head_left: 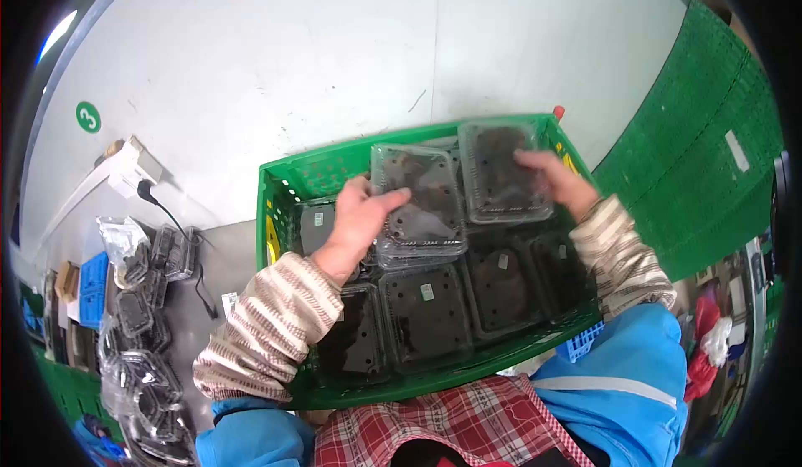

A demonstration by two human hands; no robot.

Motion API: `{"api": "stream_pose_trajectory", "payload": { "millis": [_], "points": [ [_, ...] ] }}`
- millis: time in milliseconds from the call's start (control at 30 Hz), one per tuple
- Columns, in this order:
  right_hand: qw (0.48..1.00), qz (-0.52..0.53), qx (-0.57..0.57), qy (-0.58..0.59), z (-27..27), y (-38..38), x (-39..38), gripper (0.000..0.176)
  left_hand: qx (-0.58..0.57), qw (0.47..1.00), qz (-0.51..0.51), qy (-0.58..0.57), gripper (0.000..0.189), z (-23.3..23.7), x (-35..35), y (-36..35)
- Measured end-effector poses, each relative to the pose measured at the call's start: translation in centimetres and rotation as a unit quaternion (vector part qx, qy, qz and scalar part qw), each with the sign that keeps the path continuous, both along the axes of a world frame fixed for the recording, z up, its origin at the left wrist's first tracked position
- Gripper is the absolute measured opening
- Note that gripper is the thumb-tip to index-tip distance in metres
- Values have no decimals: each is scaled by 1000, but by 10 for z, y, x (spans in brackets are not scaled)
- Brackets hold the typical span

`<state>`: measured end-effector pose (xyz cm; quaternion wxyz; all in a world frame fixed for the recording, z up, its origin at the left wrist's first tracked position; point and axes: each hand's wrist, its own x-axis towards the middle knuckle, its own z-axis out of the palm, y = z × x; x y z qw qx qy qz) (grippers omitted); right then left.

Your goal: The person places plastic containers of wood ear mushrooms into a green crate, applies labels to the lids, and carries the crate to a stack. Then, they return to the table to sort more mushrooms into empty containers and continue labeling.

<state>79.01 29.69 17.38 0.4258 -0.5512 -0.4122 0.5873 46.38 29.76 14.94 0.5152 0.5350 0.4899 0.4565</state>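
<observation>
My left hand (357,220) is closed on the left side of a clear plastic clamshell box (422,204), its thumb lying over the lid. A second clear clamshell box (494,179) with a dark inside is gripped at its right side by my right hand (561,183), which is slightly blurred. Both boxes are over the back part of a green plastic crate (334,396). Below them, several more clamshell boxes (424,317) with dark insides and small pale labels lie side by side in the crate.
A pale wall panel (334,58) rises behind the crate. To the left, many loose clamshell boxes and plastic wrapping (146,383) lie near a black plug cable (188,246) and a blue basket (93,290). Green crates (693,149) stand at the right.
</observation>
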Motion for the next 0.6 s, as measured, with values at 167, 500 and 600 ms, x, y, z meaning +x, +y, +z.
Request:
{"api": "stream_pose_trajectory", "payload": {
  "millis": [167, 500, 600],
  "points": [
    [990, -33, -40, 133, 35, -14, 39, 36, -12, 996, 70, -57, 18, 45, -68, -23],
    [764, -47, 263, -587, -3, 44, 20, 38, 367, 795, 179, 449, 42, 33, -59, -60],
    [739, -37, 445, -505, 73, 78, -69, 45, 309, 884, -150, 317, 25, 64, 12, -94]
  ]
}}
